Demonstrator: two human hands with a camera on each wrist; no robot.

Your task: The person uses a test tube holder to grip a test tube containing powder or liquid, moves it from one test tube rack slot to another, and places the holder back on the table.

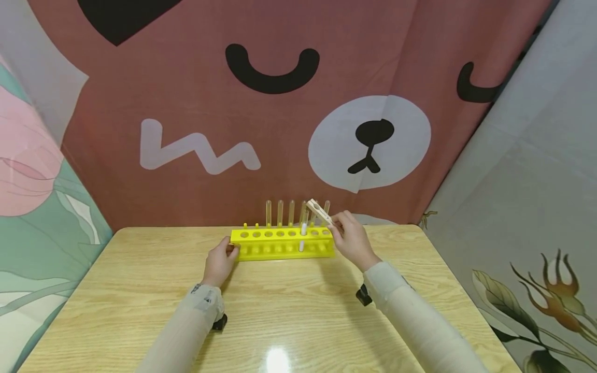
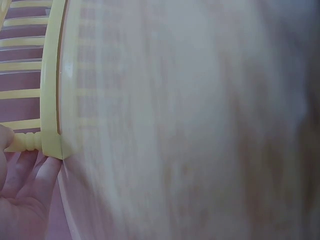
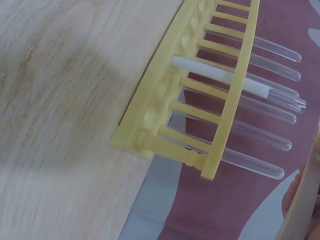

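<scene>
A yellow test tube rack (image 1: 282, 254) stands near the table's back edge. At its left end my left hand (image 1: 219, 263) grips the end post, thumb and fingers (image 2: 44, 182) on either side of it. My right hand (image 1: 353, 239) holds a wooden test tube clamp (image 1: 320, 211) over the rack's right part, tilted up to the left. One test tube with white content (image 1: 303, 229) stands upright in a front hole, its mouth close to the clamp's tip. Whether the two touch I cannot tell. Behind it, several clear test tubes (image 3: 255, 164) sit upside down on the rear pegs.
The wooden table (image 1: 289, 311) spreads in front of the rack. Two bare yellow pegs (image 1: 251, 225) stick up at the rack's left rear. A curtain with a bear print (image 1: 280, 155) hangs right behind the table, and patterned cloth (image 1: 527, 207) hangs at the right.
</scene>
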